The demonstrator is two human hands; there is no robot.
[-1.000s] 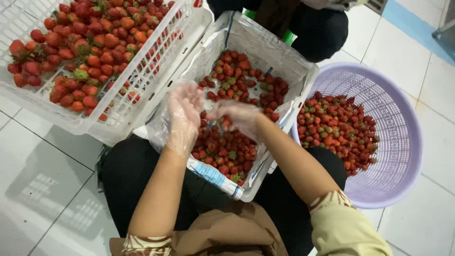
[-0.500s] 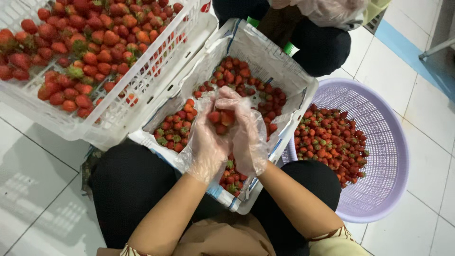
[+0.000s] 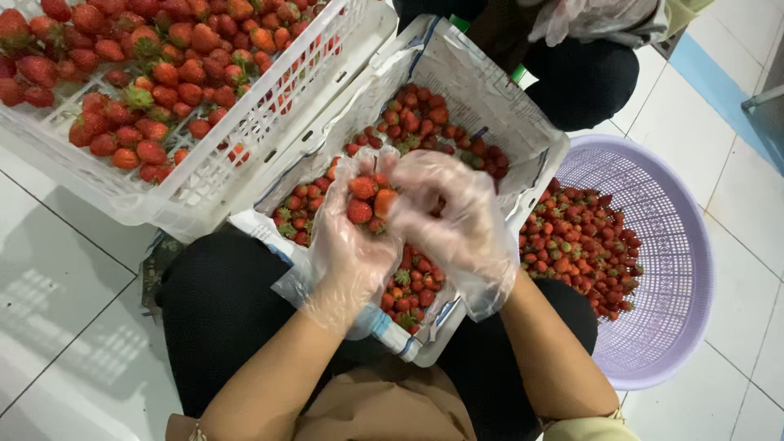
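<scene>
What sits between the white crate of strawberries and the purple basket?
In the head view, the paper-lined tray of strawberries lies between the white crate and the purple basket. Above it, the gloved left hand and right hand cup a few strawberries.

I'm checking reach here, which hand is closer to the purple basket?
Right. The right hand is over the lined crate, on the side toward the purple basket; the left hand sits farther away, cupping strawberries.
</scene>
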